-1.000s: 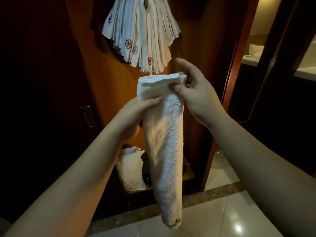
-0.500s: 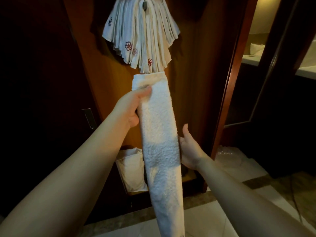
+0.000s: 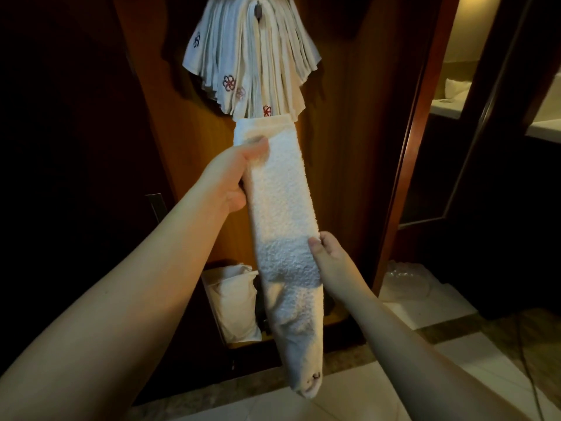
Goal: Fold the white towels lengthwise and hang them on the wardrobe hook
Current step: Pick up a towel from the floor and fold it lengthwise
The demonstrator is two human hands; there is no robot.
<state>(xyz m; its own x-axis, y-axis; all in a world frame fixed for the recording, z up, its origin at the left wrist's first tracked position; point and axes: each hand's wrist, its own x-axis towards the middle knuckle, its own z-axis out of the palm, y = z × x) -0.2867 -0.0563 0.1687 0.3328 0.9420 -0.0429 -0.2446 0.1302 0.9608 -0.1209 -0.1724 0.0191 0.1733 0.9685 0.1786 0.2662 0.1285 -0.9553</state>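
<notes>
A long white towel (image 3: 282,214), folded into a narrow strip, hangs in front of me. My left hand (image 3: 230,174) grips it near its top edge, thumb across the front. My right hand (image 3: 329,259) holds its right edge about halfway down, thumb on the front. The towel's lower end, with a small embroidered mark, dangles just above the floor. Above it, several folded white towels (image 3: 252,62) with red flower marks fan out from the dark wardrobe hook (image 3: 258,10) on the wooden panel.
A white bag (image 3: 236,305) sits on the low wardrobe shelf behind the towel. The wooden wardrobe frame (image 3: 403,189) stands to the right, with a doorway and pale tiled floor (image 3: 425,302) beyond. A dark door is at the left.
My right hand let go of the towel's top, dropped down, and now holds the right edge at mid-length. My left hand kept its grip near the top.
</notes>
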